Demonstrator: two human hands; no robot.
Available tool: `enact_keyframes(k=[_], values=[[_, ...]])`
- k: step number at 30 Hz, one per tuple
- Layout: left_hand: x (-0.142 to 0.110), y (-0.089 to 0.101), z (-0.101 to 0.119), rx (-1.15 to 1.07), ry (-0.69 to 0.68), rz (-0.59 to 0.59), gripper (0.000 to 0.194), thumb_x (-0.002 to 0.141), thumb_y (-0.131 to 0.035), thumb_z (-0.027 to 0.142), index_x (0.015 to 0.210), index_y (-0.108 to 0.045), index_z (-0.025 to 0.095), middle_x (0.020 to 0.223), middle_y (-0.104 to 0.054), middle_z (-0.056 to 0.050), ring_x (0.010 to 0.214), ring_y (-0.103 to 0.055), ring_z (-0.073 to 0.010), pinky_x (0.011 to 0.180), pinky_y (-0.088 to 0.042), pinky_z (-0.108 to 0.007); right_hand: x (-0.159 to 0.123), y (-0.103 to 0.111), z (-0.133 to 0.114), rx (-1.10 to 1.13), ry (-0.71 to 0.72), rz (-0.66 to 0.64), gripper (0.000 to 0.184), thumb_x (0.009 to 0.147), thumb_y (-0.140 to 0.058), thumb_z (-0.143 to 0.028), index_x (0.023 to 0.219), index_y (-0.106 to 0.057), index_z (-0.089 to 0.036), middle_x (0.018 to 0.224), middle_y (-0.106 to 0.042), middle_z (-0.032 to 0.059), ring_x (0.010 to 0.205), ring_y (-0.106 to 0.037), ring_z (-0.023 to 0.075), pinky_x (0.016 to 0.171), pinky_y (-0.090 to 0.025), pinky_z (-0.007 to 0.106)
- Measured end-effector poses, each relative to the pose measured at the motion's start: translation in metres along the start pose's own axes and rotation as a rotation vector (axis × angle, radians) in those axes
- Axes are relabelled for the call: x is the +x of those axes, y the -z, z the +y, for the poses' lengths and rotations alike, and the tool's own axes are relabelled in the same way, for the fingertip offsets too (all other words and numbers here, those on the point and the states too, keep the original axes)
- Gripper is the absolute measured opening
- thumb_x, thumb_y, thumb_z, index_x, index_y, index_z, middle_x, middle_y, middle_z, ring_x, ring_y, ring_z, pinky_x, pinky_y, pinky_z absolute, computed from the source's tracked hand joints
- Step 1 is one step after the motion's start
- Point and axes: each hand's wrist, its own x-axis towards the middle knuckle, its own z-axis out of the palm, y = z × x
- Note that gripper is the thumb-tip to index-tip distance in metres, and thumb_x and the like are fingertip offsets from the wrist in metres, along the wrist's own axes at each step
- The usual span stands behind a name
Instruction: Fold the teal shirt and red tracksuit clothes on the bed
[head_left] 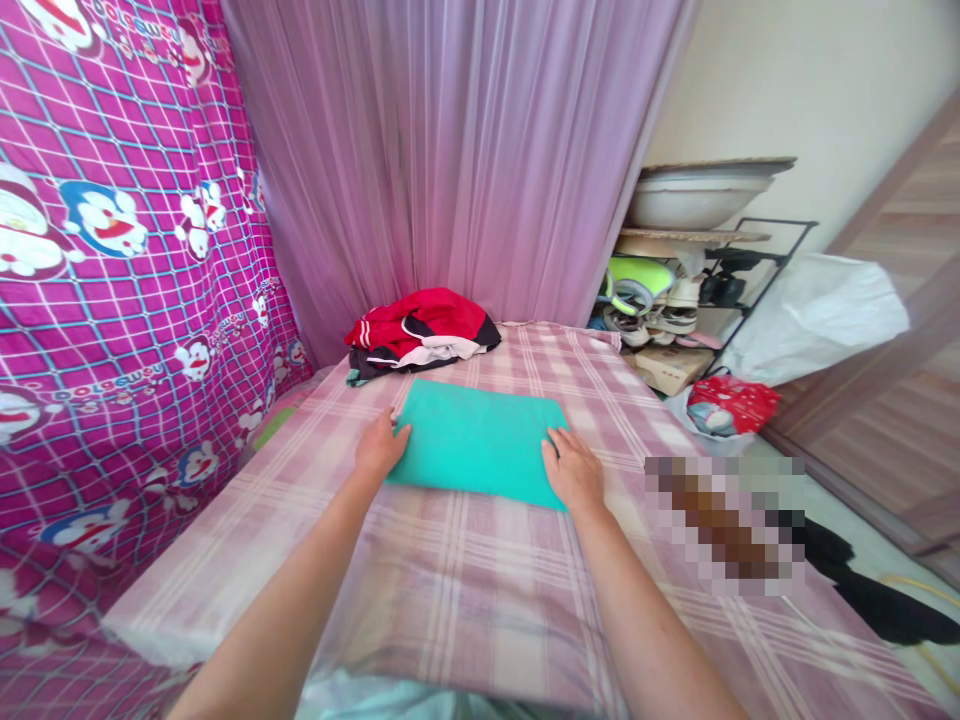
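A flat turquoise rectangle of what looks like folded cloth (480, 440) lies on the checked bedspread in front of me. At its left edge is my left hand (381, 446), the thumb resting on the cloth and a finger stretched out along the side. My right hand (576, 468) lies on the opposite edge with its fingers spread on the surface. Both hands touch the cloth without visibly gripping it. Behind it sits a crumpled heap of red, black and white clothes (427, 330).
A pink-and-white checked bedspread (450, 570) covers the surface. Purple curtains (465, 160) hang behind, and a magenta patterned cloth (135, 330) hangs left. At right stand a rack with shoes (675, 318), a white basin (697, 200) and plastic bags (817, 315). A pixelated patch covers the right side.
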Motion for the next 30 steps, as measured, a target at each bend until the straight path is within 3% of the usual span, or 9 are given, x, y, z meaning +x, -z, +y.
enact_keyframes(k=[4,8,13,19,22,25,27,30], values=[[-0.011,0.001,0.02,0.155,-0.243,0.154,0.057,0.094,-0.044,0.04,0.145,-0.043,0.014,0.155,-0.04,-0.015,0.142,-0.037,-0.0312,0.114,-0.032,-0.046,0.0,0.001,0.0,0.002,-0.003,0.004,0.052,0.1,-0.029,-0.037,0.136,-0.059,-0.016,0.142,-0.056,0.0115,0.133,-0.047,0.0251,0.109,-0.037,0.04],[-0.008,-0.007,0.039,0.245,-0.437,0.126,0.058,0.097,-0.036,0.047,0.147,-0.044,0.018,0.16,-0.032,-0.01,0.149,-0.021,-0.03,0.121,-0.013,-0.051,-0.001,0.003,-0.001,-0.003,-0.007,-0.005,0.051,0.1,-0.029,-0.036,0.135,-0.059,-0.016,0.142,-0.056,0.0113,0.133,-0.047,0.024,0.109,-0.037,0.039],[0.006,-0.025,0.031,0.252,-0.343,-0.11,0.064,0.098,-0.029,0.055,0.152,-0.035,0.02,0.16,-0.032,-0.009,0.148,-0.025,-0.0298,0.119,-0.02,-0.053,-0.001,0.005,-0.002,-0.022,-0.011,-0.039,0.05,0.1,-0.029,-0.037,0.136,-0.058,-0.018,0.145,-0.054,0.0099,0.136,-0.045,0.0228,0.11,-0.037,0.042],[0.008,-0.034,0.023,0.237,-0.34,-0.134,0.067,0.097,-0.026,0.058,0.153,-0.032,0.021,0.161,-0.029,-0.01,0.148,-0.024,-0.0298,0.118,-0.02,-0.054,0.005,0.027,-0.027,-0.054,-0.046,-0.087,0.05,0.1,-0.03,-0.038,0.14,-0.055,-0.019,0.15,-0.047,0.0128,0.141,-0.037,0.0294,0.113,-0.022,0.06],[0.009,-0.034,0.023,0.233,-0.335,-0.126,0.066,0.097,-0.027,0.057,0.153,-0.033,0.022,0.161,-0.029,-0.01,0.148,-0.024,-0.0296,0.118,-0.021,-0.054,0.004,0.036,-0.062,-0.008,0.074,-0.065,0.054,0.101,-0.028,-0.043,0.146,-0.047,-0.02,0.155,-0.04,0.0119,0.145,-0.029,0.0307,0.115,-0.016,0.061],[0.011,-0.034,0.023,0.233,-0.335,-0.129,0.066,0.097,-0.028,0.057,0.153,-0.032,0.022,0.161,-0.028,-0.011,0.148,-0.024,-0.0296,0.117,-0.021,-0.055,-0.002,0.034,-0.09,0.034,0.28,-0.176,0.054,0.101,-0.03,-0.05,0.148,-0.044,-0.027,0.157,-0.036,0.0085,0.147,-0.026,0.0284,0.117,-0.012,0.06],[0.012,-0.033,0.022,0.238,-0.34,-0.129,0.067,0.097,-0.028,0.057,0.153,-0.032,0.021,0.16,-0.029,-0.011,0.148,-0.025,-0.0299,0.117,-0.022,-0.055,-0.006,0.029,-0.091,0.04,0.339,-0.254,0.055,0.1,-0.03,-0.054,0.147,-0.044,-0.03,0.157,-0.037,0.0072,0.147,-0.027,0.0263,0.118,-0.011,0.059],[0.012,-0.032,0.023,0.248,-0.337,-0.129,0.068,0.096,-0.028,0.058,0.153,-0.033,0.021,0.16,-0.03,-0.011,0.148,-0.026,-0.0303,0.117,-0.023,-0.054,-0.009,0.023,-0.059,0.009,0.257,-0.265,0.057,0.1,-0.029,-0.055,0.148,-0.043,-0.028,0.158,-0.036,0.0074,0.147,-0.027,0.0251,0.118,-0.011,0.057]])
